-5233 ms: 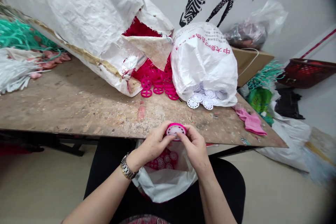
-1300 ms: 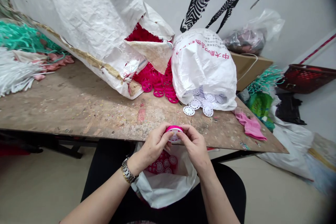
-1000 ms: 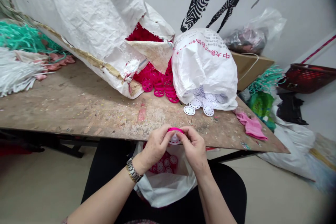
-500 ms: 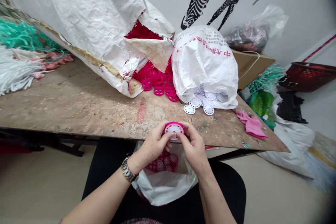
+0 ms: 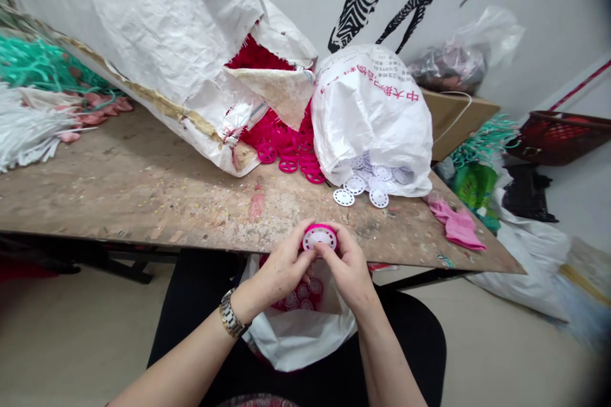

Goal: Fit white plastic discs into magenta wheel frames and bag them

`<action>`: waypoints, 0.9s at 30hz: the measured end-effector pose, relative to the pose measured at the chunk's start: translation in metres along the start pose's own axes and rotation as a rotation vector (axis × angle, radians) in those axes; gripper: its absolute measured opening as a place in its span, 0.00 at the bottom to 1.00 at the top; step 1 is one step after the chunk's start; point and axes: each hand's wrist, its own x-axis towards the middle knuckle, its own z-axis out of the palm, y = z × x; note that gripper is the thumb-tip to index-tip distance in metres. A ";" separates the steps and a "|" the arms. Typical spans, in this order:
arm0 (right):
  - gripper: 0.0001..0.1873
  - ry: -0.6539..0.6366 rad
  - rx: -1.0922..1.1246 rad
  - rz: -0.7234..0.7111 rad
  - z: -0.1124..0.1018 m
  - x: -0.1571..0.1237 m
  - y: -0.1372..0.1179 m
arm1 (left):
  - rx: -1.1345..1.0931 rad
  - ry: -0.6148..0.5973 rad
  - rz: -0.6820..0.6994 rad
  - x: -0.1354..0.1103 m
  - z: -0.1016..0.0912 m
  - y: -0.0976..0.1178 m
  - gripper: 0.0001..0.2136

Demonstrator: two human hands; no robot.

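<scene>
Between my two hands, at the table's front edge, is a pink plastic wheel with a white slotted disc [image 5: 319, 236] set in its face. My left hand [image 5: 287, 261] grips its left side, thumb at the lower rim. On the other side my right hand [image 5: 347, 259] is closed on it, with the thumb pressed on the white disc. Below them an open white bag [image 5: 305, 337] in my lap holds several pink wheels with white discs [image 5: 303, 294]. Loose pink wheels [image 5: 287, 165] and loose white discs [image 5: 354, 186] lie on the table beyond.
A large white sack [image 5: 143, 44] spills the pink wheels; a smaller printed sack [image 5: 375, 108] spills the discs. A pink cloth piece [image 5: 458, 226] lies at the right of the wooden table [image 5: 191, 197]. Green strands [image 5: 42, 67] and white strands [image 5: 28, 130] lie left.
The wheel with its disc has shifted slightly right and tilted in my hands. My left thumb has slid off the disc's middle toward the lower rim; my right thumb stays on it.
</scene>
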 end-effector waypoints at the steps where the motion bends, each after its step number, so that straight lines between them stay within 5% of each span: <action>1: 0.14 0.013 -0.019 -0.005 0.000 -0.003 0.000 | -0.007 -0.005 0.008 -0.001 0.002 -0.001 0.26; 6: 0.13 0.082 -0.005 -0.012 -0.002 -0.013 0.005 | -0.015 -0.022 0.044 -0.007 0.009 -0.008 0.27; 17: 0.14 -0.111 0.029 0.140 -0.030 -0.040 0.036 | -0.027 -0.204 -0.112 -0.022 0.027 -0.024 0.27; 22: 0.20 -0.197 0.103 0.193 -0.033 -0.054 0.049 | -0.034 -0.202 -0.159 -0.027 0.032 -0.030 0.29; 27: 0.21 -0.130 0.117 0.198 -0.031 -0.068 0.068 | 0.034 -0.163 -0.110 -0.035 0.040 -0.043 0.28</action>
